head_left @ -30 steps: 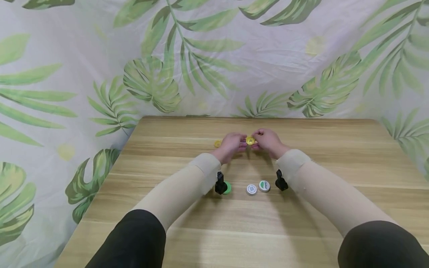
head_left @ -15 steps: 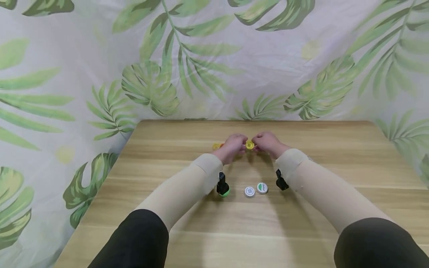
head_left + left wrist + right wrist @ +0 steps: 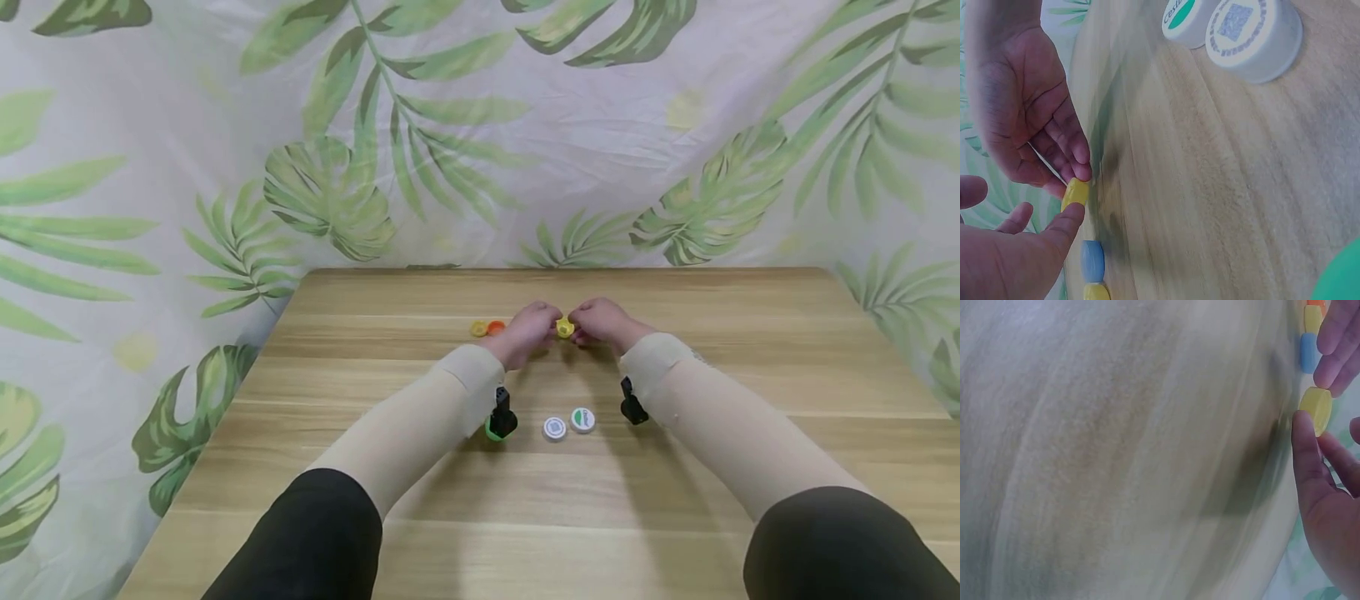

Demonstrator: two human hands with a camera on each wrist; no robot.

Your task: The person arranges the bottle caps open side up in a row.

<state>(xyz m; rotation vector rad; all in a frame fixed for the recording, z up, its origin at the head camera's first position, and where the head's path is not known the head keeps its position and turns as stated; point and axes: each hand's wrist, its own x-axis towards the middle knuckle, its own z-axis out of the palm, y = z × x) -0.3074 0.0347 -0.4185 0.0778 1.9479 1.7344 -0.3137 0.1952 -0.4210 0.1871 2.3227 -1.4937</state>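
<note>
Near the table's far edge, my left hand (image 3: 528,329) and my right hand (image 3: 604,322) hold one small yellow bottle cap (image 3: 565,327) between them. Each pinches it by an edge, just above the wood. Beside the left hand a row of caps lies on the table: a yellow one (image 3: 478,328), an orange one (image 3: 496,327), another yellow one (image 3: 1313,319) and a blue one (image 3: 1308,353). The left hand hides the last two in the head view.
Closer to me on the wooden table (image 3: 600,517) are two white caps, one with a printed square code (image 3: 555,429), one with a green label (image 3: 582,420). A green cap (image 3: 492,430) lies partly behind the left wrist camera (image 3: 503,412). A leaf-patterned cloth hangs behind.
The held yellow cap turns a little between my fingers and stays with both hands. My left hand has moved slightly right, uncovering the orange cap. The head view has shifted a bit.
</note>
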